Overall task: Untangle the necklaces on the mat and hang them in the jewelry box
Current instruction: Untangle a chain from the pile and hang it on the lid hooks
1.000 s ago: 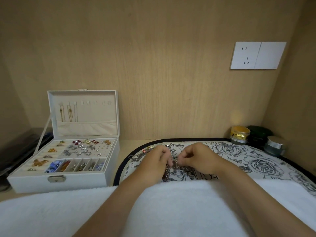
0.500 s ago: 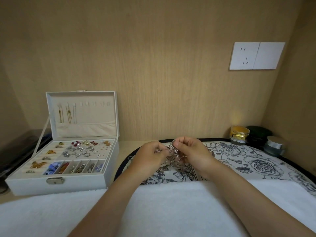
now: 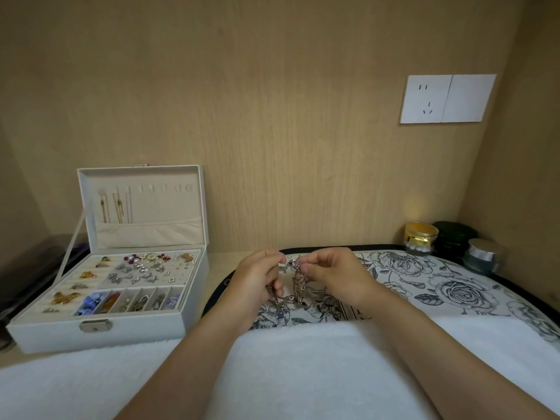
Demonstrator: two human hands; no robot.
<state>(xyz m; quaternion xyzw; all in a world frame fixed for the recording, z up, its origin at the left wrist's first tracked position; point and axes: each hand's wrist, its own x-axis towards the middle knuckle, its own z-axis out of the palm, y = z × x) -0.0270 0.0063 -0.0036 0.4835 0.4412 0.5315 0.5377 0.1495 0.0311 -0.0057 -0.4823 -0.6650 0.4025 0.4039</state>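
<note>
- We've raised the necklaces (image 3: 300, 284) off the mat (image 3: 454, 286) since 1 second ago, and they're now hanging over it.
- Left hand (image 3: 257, 284) and right hand (image 3: 335, 277) each pinch the clump's top, so untangling looks underway.

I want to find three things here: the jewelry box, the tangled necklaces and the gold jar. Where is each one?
jewelry box (image 3: 145, 327): head view, on its front wall, right of the latch.
tangled necklaces (image 3: 299, 281): head view, on the hanging chain links.
gold jar (image 3: 421, 236): head view, on its gold side.
</note>
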